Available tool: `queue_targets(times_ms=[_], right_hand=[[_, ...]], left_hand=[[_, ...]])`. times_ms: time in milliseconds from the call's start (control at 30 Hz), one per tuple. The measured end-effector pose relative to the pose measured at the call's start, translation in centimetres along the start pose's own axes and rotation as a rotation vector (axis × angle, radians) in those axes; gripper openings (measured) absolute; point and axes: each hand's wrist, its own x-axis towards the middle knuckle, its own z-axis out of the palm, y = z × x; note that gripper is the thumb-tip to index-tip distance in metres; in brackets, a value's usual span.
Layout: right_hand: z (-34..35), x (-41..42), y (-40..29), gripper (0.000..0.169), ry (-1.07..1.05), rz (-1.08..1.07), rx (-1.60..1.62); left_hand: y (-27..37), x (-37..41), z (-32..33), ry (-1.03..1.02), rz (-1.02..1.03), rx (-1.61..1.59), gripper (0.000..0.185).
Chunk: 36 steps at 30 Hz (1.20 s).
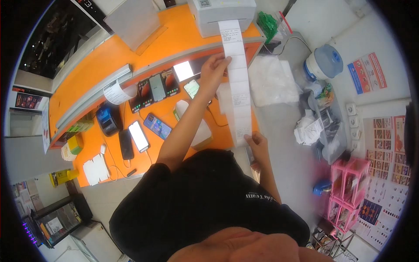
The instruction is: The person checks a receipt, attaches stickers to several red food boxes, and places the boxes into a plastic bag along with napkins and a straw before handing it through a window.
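A long strip of white printed labels (240, 85) hangs from the slot of a white label printer (222, 14) on the orange upper shelf. My left hand (217, 64) pinches or touches the strip's left edge below the printer, thumb and fingertips together. Lower down, my right hand (257, 145) grips the strip near its bottom end between thumb and fingers. Several labels bear small print; others look blank. Beneath my left forearm lie an open white box (201, 131) and a lit smartphone (191, 88) on the orange desk.
Several phones, including a blue-screened smartphone (157, 126), tablets (157, 87), cables and a black receipt printer (109, 119) occupy the desk. At right are white plastic bags (275, 80), a grey bin (338, 140), crumpled paper (307, 129), a lidded container (324, 62) and pink racks (348, 193).
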Motion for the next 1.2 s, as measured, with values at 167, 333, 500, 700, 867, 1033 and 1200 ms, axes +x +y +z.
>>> queue_targets(times_ms=[167, 333, 500, 700, 867, 1033, 1200], right_hand=[[0.0, -1.6, 0.8, 0.019, 0.004, 0.139, 0.017], [-0.7, -3.2, 2.6, 0.020, -0.017, 0.136, -0.020], [-2.2, -4.4, 6.3, 0.022, 0.003, 0.126, -0.013], [-2.6, -5.8, 6.7, 0.021, 0.029, 0.131, -0.159], [-3.4, -6.6, 9.3, 0.023, 0.036, 0.119, -0.186], [-4.3, -7.2, 13.2, 0.025, 0.089, 0.075, -0.165], [-5.2, -7.0, 16.4, 0.028, 0.113, 0.055, -0.105]], left_hand=[[0.0, 1.0, -0.1, 0.017, 0.000, 0.003, 0.043], [0.9, 0.9, 0.9, 0.029, -0.001, -0.020, 0.038], [0.8, 0.7, 1.2, 0.010, 0.003, -0.072, 0.033], [0.2, -0.1, 1.4, 0.013, -0.016, -0.015, 0.029], [-1.4, -0.3, 1.2, 0.014, 0.008, 0.032, 0.028], [-1.5, -1.7, 1.6, 0.014, -0.006, 0.044, 0.026], [-2.1, -2.7, 1.6, -0.019, 0.009, 0.044, 0.025]])
